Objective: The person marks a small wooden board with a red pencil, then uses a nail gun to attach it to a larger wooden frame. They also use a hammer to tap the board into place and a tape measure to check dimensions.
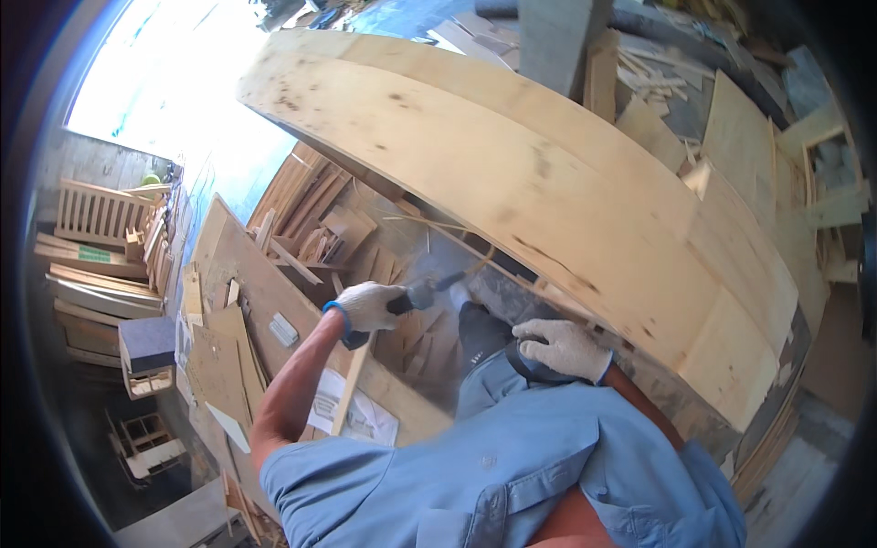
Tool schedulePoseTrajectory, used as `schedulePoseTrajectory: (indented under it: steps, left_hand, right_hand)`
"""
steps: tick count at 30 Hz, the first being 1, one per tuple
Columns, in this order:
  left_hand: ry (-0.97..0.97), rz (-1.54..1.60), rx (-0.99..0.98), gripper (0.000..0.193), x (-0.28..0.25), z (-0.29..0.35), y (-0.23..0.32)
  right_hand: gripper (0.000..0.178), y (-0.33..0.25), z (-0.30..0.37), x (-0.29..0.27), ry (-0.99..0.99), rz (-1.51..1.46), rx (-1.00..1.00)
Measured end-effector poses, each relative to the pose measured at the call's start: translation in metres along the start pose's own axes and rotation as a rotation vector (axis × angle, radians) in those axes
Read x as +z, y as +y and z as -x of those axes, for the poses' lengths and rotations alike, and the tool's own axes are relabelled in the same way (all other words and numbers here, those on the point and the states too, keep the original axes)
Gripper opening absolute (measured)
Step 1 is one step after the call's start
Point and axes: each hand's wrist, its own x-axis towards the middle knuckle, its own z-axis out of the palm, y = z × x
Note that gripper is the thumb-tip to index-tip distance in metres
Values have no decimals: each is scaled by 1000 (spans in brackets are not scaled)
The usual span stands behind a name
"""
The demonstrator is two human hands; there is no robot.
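Observation:
My left hand (369, 307), in a white knit glove with a blue cuff, is closed round a grey-and-black hand tool (421, 294). The tool has a short dark end pointing right, over the gap between two wooden surfaces; its exact kind does not show. My right hand (565, 349), gloved alike, lies in front of my body near the large panel's near edge. Its fingers bend over something dark (527, 364) that I cannot make out. Beyond both hands stretches a long pale plywood panel (512, 196) with dark stains. Thin wood strips (429, 222) stick out under its near edge.
At left lies a brown board (265, 301) bearing a small pale block (283, 329), a paper sheet (376, 422) and a narrow wood strip (354, 384). Wood offcuts (320, 242) fill the gap. Stacked boards (105, 297) stand far left; a grey post (562, 46) rises behind the panel.

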Motion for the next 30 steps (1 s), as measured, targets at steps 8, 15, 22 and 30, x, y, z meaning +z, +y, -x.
schedulePoseTrajectory:
  steps: [8,15,22,30]
  left_hand:
    - [-364,158,151,57,60,-20,172]
    - [-525,134,465,54,106,-66,253]
    - [-423,-65,694,66,215,-144,284]
    - [-486,72,537,72,239,-129,351]
  right_hand:
    - [49,16,83,-4,167,116,-262]
    - [60,50,120,-10,76,104,-90]
    - [54,105,145,-32,-84,153,70]
    - [53,155,207,-68,-184,36,44]
